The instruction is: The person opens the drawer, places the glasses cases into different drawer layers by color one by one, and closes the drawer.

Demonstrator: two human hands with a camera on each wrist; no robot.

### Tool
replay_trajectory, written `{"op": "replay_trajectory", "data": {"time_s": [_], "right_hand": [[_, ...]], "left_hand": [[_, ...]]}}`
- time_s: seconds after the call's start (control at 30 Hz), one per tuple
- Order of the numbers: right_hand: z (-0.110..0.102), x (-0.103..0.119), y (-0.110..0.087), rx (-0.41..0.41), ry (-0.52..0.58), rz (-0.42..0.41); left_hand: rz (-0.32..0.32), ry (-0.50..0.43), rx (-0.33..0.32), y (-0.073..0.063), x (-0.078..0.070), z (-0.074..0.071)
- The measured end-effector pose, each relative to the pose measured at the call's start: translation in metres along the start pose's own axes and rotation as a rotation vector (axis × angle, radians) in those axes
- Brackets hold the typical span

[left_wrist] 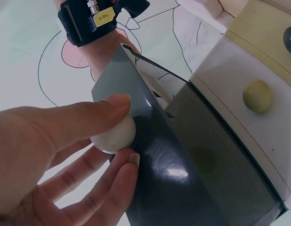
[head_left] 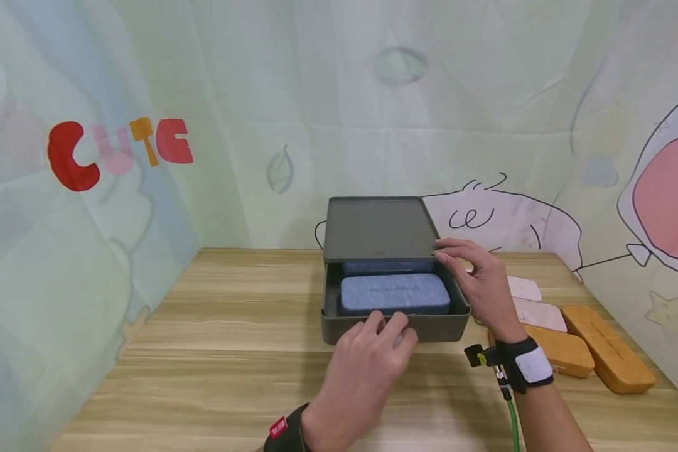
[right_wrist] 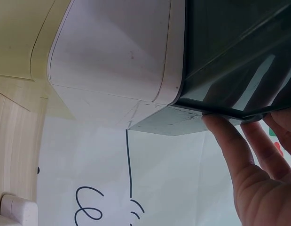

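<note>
Head view: on a wood-grain bench [head_left: 231,326], before printed cloth walls [head_left: 316,119], a blue case [head_left: 394,295] lay in the pulled-out drawer [head_left: 339,330] of a grey-topped cabinet [head_left: 375,229]. Left wrist: the left hand [left_wrist: 46,141] pinched a white knob [left_wrist: 116,135]. Right wrist: the right hand's [right_wrist: 260,188] fingers, slightly parted, touched the cabinet's dark edge.

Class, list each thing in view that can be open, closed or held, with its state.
Grey box: open at the front.
Lid: over the rear, held by the right hand.
Front blue case: closed, inside the box.
Rear blue case: partly hidden, unclear.
Orange cases: apparently closed, on the table.
Pale cases: partly hidden, unclear.
White round piece: pinched by the left hand.
</note>
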State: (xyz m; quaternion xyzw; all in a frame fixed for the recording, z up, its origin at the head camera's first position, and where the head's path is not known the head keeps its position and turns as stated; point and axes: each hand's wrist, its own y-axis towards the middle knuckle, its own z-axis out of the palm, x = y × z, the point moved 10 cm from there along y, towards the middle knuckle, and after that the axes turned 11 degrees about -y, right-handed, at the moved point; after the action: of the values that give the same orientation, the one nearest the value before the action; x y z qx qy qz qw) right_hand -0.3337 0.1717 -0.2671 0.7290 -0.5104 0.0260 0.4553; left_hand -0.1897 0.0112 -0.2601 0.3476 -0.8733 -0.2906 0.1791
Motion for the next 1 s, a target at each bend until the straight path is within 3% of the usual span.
{"op": "replay_trajectory", "data": {"time_s": [0.57,1.0], "right_hand": [[0.000,-0.001,0.000,-0.002,0.000,-0.008],[0.000,0.001,0.000,-0.003,0.010,-0.024]], "left_hand": [[-0.024,-0.084,0.059,0.003,0.009,0.014],[-0.015,-0.116,0.042,0.004,0.017,0.019]]}}
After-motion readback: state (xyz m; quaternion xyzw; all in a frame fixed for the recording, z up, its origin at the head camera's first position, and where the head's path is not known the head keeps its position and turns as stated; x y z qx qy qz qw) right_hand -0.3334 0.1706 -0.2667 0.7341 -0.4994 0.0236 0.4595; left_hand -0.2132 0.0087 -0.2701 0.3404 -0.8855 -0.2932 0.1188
